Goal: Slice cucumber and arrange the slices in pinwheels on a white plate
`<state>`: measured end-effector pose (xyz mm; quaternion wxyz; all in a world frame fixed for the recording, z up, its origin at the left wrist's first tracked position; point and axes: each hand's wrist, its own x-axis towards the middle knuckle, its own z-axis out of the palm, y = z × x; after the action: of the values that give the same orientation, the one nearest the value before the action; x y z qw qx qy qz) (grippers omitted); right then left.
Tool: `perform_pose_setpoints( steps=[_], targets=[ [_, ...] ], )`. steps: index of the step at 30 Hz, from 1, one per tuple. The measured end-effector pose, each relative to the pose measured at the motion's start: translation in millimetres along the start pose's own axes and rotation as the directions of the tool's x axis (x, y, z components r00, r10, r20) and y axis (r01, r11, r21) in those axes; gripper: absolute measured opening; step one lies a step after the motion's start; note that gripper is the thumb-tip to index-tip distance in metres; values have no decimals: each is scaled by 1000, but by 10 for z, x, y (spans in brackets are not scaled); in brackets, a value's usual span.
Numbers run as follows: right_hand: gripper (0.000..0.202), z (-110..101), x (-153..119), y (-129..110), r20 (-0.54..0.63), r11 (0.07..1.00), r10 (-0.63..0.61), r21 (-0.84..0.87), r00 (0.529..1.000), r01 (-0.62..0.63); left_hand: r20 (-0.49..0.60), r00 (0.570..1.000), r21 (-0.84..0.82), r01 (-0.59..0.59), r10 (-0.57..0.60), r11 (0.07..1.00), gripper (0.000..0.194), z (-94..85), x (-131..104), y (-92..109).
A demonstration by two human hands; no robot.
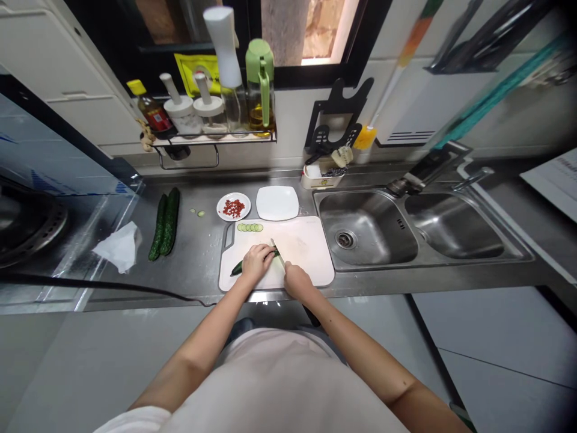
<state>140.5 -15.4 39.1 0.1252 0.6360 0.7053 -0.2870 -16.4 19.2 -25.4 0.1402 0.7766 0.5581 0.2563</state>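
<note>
A white cutting board lies on the steel counter. On it, my left hand presses down on a dark green cucumber, whose tapered end sticks out to the left. Closed around the handle of a knife is my right hand; the blade stands at the cucumber's right end, beside my left fingertips. A row of several cucumber slices rests near the board's upper left edge. Behind the board are a small plate of chopped red pieces and a bare white square plate.
Two whole cucumbers and a crumpled white cloth or paper lie at the left. A double sink is set in at the right. Bottles and jars stand on a wall rack above the counter.
</note>
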Motion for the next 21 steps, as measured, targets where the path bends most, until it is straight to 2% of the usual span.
perform_pose_setpoints(
  steps=[5, 21],
  targets=[
    [29, 71, -29, 38, -10, 1000, -5, -4, 1000, 5, 5, 1000, 0, 1, -1, 1000, 21, -6, 1, 4],
    [25, 9, 124, -25, -3, 1000, 1, 29, 1000, -1, -10, 1000, 0, -8, 8, 1000, 20, 13, 1, -8]
  ],
)
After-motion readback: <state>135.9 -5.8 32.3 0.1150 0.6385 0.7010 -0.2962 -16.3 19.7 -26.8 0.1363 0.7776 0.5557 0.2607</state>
